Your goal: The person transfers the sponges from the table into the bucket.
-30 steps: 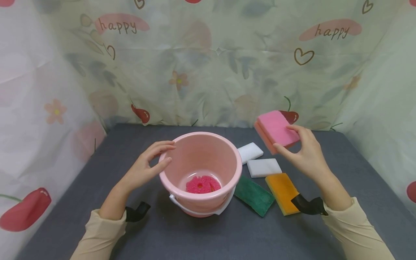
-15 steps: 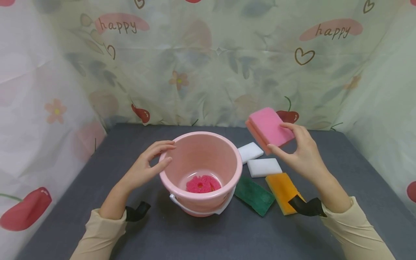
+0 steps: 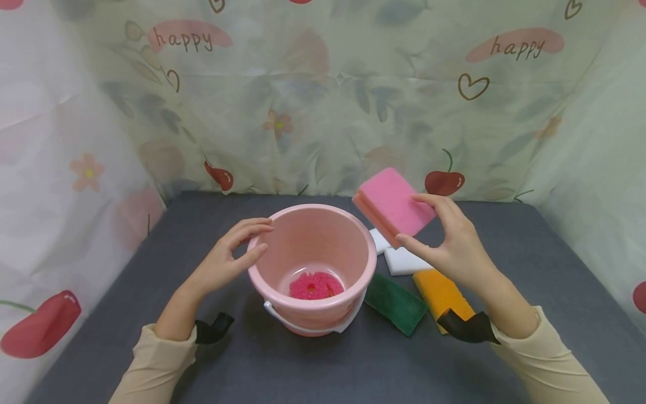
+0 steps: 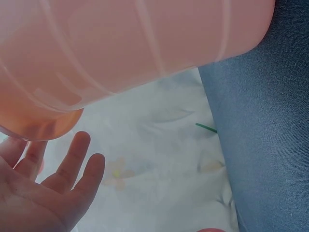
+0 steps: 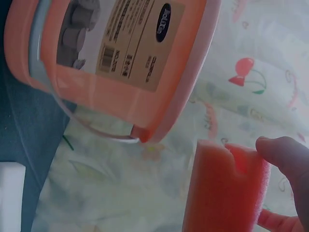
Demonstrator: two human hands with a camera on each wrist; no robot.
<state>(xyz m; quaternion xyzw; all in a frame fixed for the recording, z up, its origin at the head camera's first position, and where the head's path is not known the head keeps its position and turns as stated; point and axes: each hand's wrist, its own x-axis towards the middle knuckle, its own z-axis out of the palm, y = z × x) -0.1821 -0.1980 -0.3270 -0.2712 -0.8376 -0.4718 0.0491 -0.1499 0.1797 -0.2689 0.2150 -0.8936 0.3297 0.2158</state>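
My right hand (image 3: 461, 244) pinches a thick pink sponge (image 3: 393, 199) by its near right edge, thumb on one side and fingers on the other. The sponge hangs in the air just right of the bucket's rim; in the right wrist view a groove runs along the side of the sponge (image 5: 224, 188). A light pink bucket (image 3: 313, 314) stands upright with its white handle lowered in front. Bright pink flower-shaped sponge (image 3: 310, 287) lies at its bottom. My left hand (image 3: 227, 255) rests at the bucket's left rim, its fingers loosely spread and gripping nothing.
On the dark table (image 3: 323, 373), right of the bucket, lie a green pad (image 3: 396, 304), an orange sponge (image 3: 444, 294) and two white sponge blocks, the nearer white block (image 3: 406, 262) partly behind my right hand. Patterned curtains (image 3: 323, 112) enclose the back and sides.
My right hand has moved left with the pink sponge, bringing it close to the bucket and over the white blocks. The left hand and the bucket have stayed in place.
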